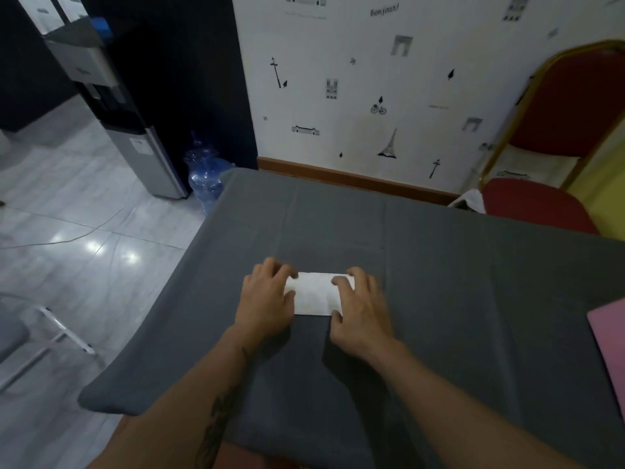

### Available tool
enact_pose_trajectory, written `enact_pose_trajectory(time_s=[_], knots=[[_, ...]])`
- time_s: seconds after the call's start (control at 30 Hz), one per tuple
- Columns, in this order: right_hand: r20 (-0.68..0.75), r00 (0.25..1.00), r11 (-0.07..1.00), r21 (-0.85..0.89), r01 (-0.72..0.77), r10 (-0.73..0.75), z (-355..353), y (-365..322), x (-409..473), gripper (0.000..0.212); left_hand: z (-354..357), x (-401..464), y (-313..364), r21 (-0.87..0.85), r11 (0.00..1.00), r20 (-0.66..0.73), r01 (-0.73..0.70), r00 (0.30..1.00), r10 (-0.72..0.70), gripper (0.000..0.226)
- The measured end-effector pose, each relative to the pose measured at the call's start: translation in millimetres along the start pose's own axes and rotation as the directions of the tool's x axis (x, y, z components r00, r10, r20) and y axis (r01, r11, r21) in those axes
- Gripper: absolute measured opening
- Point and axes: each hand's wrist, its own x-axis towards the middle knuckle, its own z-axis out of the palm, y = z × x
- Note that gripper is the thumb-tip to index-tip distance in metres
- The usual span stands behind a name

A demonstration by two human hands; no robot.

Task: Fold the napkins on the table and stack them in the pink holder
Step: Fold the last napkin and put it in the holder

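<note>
Head view is filled mostly by the table [439, 299], draped in a grey cloth, with a patterned wall [406, 96] behind it on which the word "Bonjour!" can be read among small landmark drawings. A red chair [541, 198] is seen at the far right, and a water dispenser [111, 106] at the left, its labels too blurred to be read. A pink edge, judged to be the pink holder [608, 336], is cut off at the right border, well apart from the work. At the table's middle a white napkin [314, 294] is lying flat, already folded into a rectangle. It is pressed down by the left hand [267, 302] and right hand [362, 316], fingers spread and flat, nothing grasped. A crease is probably being set; next, a further fold or a lift towards the holder would be called for.
</note>
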Motion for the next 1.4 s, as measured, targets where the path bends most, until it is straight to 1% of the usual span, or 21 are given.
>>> enact_pose_trajectory(time_s=[0.1,0.13,0.2,0.3,0.4,0.5,0.63,0.7,0.77,0.8,0.87,0.97,1.03,1.07,1.1,1.13,1.2,1.23,1.27,1.3,1.4], knots=[[0.108,0.994,0.995,-0.090,0.037,-0.027,4,7,1,0.053,5,-10,-4,0.030,0.995,0.168,-0.096,0.982,0.089,0.034],[0.139,0.989,0.992,-0.108,0.057,-0.042,5,9,2,0.051,8,-11,-4,0.037,0.994,0.187,-0.107,0.977,0.098,0.036],[0.165,0.981,0.982,-0.140,0.126,-0.102,5,11,4,0.047,10,-10,-2,0.041,0.994,0.162,-0.103,0.982,0.095,0.032],[0.169,0.971,0.967,-0.164,0.196,-0.168,3,13,7,0.040,13,-8,0,0.059,0.989,0.119,-0.134,0.985,0.126,0.018],[0.150,0.973,0.971,-0.137,0.194,-0.173,3,15,8,0.041,17,-8,0,0.073,0.979,0.085,-0.188,0.980,0.182,0.010],[0.134,0.978,0.976,-0.131,0.175,-0.157,6,15,6,0.043,17,-7,4,0.036,0.980,0.036,-0.195,0.980,0.194,0.005],[0.061,0.991,0.980,-0.153,0.126,-0.118,7,15,7,0.026,10,-3,12,-0.010,0.979,-0.034,-0.206,0.978,0.205,0.006],[0.039,0.994,0.986,-0.133,0.104,-0.100,2,15,9,0.020,4,-2,15,-0.003,0.973,-0.015,-0.229,0.973,0.229,0.015],[0.012,0.996,0.990,-0.105,0.094,-0.093,-5,18,9,0.014,1,-2,21,0.033,0.964,0.052,-0.262,0.964,0.260,0.030],[-0.007,0.995,0.991,-0.094,0.100,-0.101,-10,20,8,0.012,0,-2,26,0.051,0.961,0.065,-0.272,0.961,0.269,0.033],[-0.021,0.991,0.990,-0.063,0.128,-0.130,-20,23,1,0.012,1,-1,37,0.054,0.964,0.021,-0.262,0.965,0.261,0.025],[0.097,0.984,0.988,0.019,0.151,-0.152,-33,36,-19,0.019,3,4,58,-0.028,0.980,-0.011,-0.195,0.981,0.195,0.016],[0.161,0.985,0.982,0.185,0.038,-0.068,-41,52,-32,0.031,5,7,74,-0.104,0.976,0.004,-0.189,0.982,0.191,0.019],[0.178,0.984,0.951,0.301,-0.072,0.018,-46,62,-37,0.043,6,8,83,-0.153,0.970,-0.003,-0.191,0.981,0.193,0.020],[0.201,0.972,0.868,0.454,-0.203,0.122,-52,69,-42,0.053,6,9,94,-0.212,0.957,-0.013,-0.196,0.980,0.198,0.022],[0.247,0.941,0.720,0.607,-0.336,0.230,-61,76,-45,0.057,6,11,105,-0.274,0.940,-0.019,-0.204,0.978,0.207,0.024],[0.400,0.844,0.315,0.799,-0.512,0.356,-79,94,-51,0.049,5,15,133,-0.376,0.896,-0.028,-0.236,0.970,0.243,0.029],[0.486,0.797,0.126,0.821,-0.557,0.359,-89,104,-56,0.046,4,17,149,-0.414,0.874,-0.036,-0.255,0.964,0.264,0.029],[0.549,0.764,-0.003,0.813,-0.583,0.340,-98,116,-60,0.047,3,18,166,-0.445,0.854,-0.041,-0.270,0.958,0.282,0.029],[0.581,0.750,-0.069,0.803,-0.592,0.318,-106,129,-65,0.052,2,19,183,-0.469,0.836,-0.044,-0.285,0.953,0.300,0.028],[0.575,0.764,-0.177,0.818,-0.547,0.292,-127,165,-82,0.071,6,24,230,-0.504,0.798,-0.062,-0.331,0.935,0.349,0.030]])
